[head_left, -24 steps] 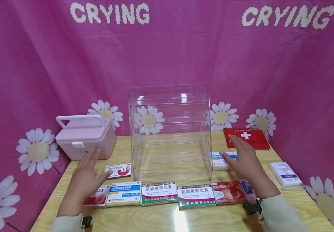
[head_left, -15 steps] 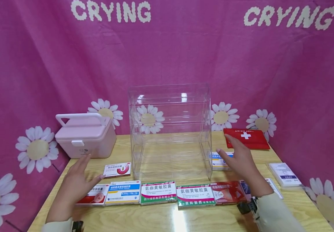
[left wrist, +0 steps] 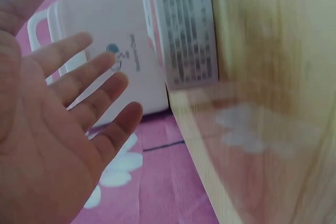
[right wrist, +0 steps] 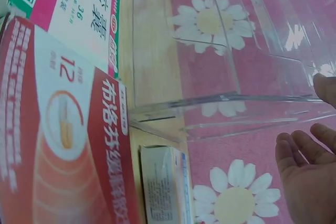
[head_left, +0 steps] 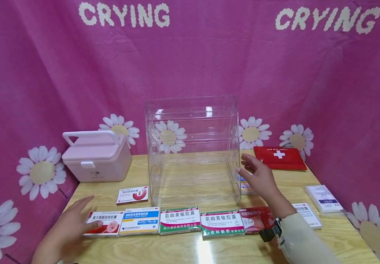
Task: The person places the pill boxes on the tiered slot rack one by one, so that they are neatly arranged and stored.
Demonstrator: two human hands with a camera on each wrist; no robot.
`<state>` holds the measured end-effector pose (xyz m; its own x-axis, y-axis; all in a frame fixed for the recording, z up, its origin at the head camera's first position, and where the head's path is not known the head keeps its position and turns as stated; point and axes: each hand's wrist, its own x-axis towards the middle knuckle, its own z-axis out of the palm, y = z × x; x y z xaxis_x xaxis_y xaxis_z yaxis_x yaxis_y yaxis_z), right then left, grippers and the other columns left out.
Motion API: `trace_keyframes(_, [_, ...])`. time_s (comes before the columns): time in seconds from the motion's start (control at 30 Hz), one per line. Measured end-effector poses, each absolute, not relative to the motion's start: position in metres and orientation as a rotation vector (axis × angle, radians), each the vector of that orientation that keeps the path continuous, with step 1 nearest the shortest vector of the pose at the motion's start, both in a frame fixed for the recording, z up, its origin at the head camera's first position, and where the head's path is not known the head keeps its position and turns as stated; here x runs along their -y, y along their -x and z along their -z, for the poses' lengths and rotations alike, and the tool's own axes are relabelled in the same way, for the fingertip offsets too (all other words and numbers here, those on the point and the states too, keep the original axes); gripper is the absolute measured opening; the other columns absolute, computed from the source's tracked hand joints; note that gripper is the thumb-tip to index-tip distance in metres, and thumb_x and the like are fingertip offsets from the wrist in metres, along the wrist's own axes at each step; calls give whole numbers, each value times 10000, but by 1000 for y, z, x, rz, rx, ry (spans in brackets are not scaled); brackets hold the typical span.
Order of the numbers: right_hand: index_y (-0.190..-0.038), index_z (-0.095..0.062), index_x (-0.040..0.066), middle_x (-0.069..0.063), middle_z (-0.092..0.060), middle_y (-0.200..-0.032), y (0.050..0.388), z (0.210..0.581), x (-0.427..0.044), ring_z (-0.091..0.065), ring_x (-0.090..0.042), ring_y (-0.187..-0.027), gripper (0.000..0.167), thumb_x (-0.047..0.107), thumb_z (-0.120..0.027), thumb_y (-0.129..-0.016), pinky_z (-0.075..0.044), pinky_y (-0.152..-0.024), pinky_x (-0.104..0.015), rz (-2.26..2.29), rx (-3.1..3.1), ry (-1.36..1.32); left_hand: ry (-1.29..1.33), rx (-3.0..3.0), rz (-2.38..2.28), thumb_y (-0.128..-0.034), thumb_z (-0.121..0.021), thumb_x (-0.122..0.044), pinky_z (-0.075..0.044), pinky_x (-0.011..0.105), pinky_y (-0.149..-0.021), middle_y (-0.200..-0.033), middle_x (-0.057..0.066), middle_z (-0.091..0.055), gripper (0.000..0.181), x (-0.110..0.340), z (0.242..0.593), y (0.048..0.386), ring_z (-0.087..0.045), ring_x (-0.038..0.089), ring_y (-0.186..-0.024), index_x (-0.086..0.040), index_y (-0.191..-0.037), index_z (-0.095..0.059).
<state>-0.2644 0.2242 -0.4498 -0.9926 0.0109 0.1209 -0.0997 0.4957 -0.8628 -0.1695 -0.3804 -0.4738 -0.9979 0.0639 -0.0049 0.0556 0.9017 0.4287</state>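
Hovering released: left hand (head_left: 66,227) spread, right hand (head_left: 259,179) loosely bent near rack (head_left: 191,142).
Count: one rack, two green boxes (head_left: 180,220), one pouch (head_left: 283,160).

Wood-grain worktop (head_left: 163,251) carries clear rack (head_left: 192,141). Medicine boxes (head_left: 180,220) rowed in front of rack. Pink case (head_left: 95,157) left of rack, red pouch (head_left: 280,163) right.

On the table (head_left: 163,252), a rack (head_left: 192,148) stands centrally, with a case (head_left: 95,161) at far left and a pouch (head_left: 283,161) at far right. Medicine boxes (head_left: 180,220) lie in a row nearer than the rack.
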Motion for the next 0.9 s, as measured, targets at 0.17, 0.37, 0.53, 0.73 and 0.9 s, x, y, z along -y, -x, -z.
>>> trace_keyframes(0.17, [-1633,-504,135,-153,-594,-1583,264,451,-217,-571,-389,-1461,632,324,-720,-1070,-530,-1210,-538,-1573,2593,-35,-69,-2937,-842,-822,-951,-269,-399,764,-1173,-1594,417,-420,1006,390,474,159,-421,587,-1453,54,-1608,-414])
trace_keyframes(0.37, [-1626,-524,172,-123,-634,-1530,266,456,-211,-606,-342,-1420,613,382,-700,-1078,-549,-1203,-524,-1599,2565,11,-32,-2837,-875,-825,-955,-289,-418,732,-1175,-1595,433,-420,1017,395,480,159,-436,594,-1457,65,-1610,-415])
trace_keyframes(0.53, [-1621,-534,185,-109,-628,-1545,267,456,-209,-595,-321,-1432,618,426,-694,-1075,-533,-1224,-500,-1650,2541,51,-30,-2761,-932,-846,-947,-317,-565,349,-1066,-1588,395,-464,1005,397,485,166,-589,486,-1372,57,-1614,-418])
trace_keyframes(0.73, [-1565,-593,147,-120,-647,-1522,266,458,-209,-602,-308,-1421,529,360,-687,-1091,-521,-1238,-460,-1679,2502,62,-77,-2772,-956,-863,-932,-261,-540,174,-911,-1532,359,-547,921,401,493,168,-648,378,-1283,85,-1575,-463])
trace_keyframes(0.9, [-1574,-584,158,-106,-637,-1534,266,458,-209,-588,-305,-1441,518,334,-681,-1097,-512,-1236,-459,-1685,2508,72,-73,-2749,-1000,-892,-910,-230,-542,179,-920,-1558,389,-503,937,403,498,170,-625,427,-1320,118,-1596,-399])
